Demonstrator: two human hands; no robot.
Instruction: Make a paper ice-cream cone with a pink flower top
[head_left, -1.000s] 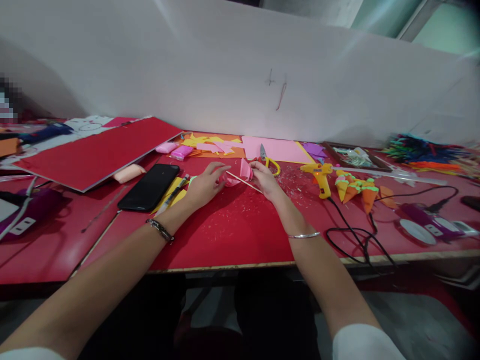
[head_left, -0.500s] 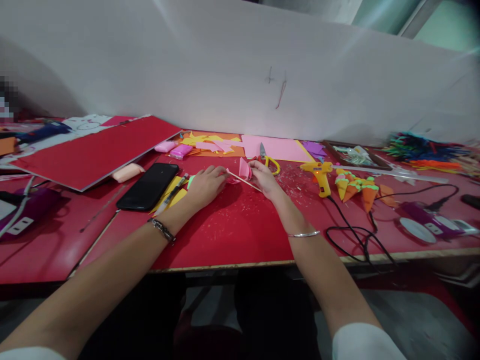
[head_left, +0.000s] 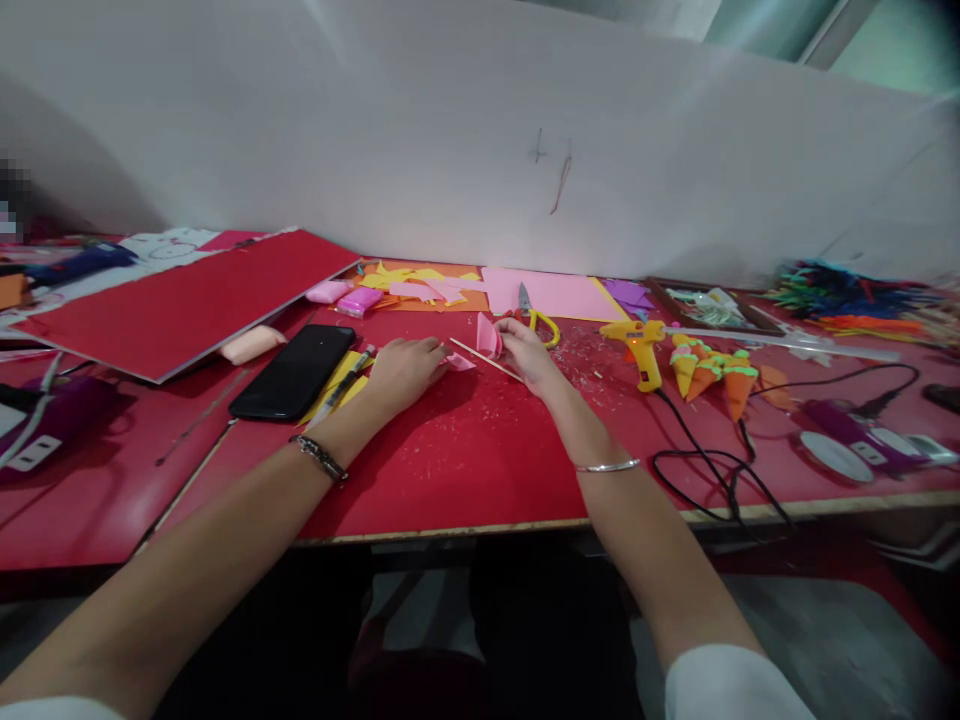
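My right hand is closed on a folded pink paper piece and a thin wooden stick, whose free end points left. My left hand rests low over the red table, its fingertips at a small pink paper scrap; whether they grip it cannot be made out. Just behind my right hand lie scissors with yellow and red handles. Small paper bits are scattered around both hands.
A black phone and pens lie left. A yellow glue gun with a looping black cord and small orange cones are right. A red board leans at back left; pink sheets lie behind.
My left hand has drawn back slightly to the left, away from the stick's end, and the pink scrap below is more exposed. My right hand has hardly moved.
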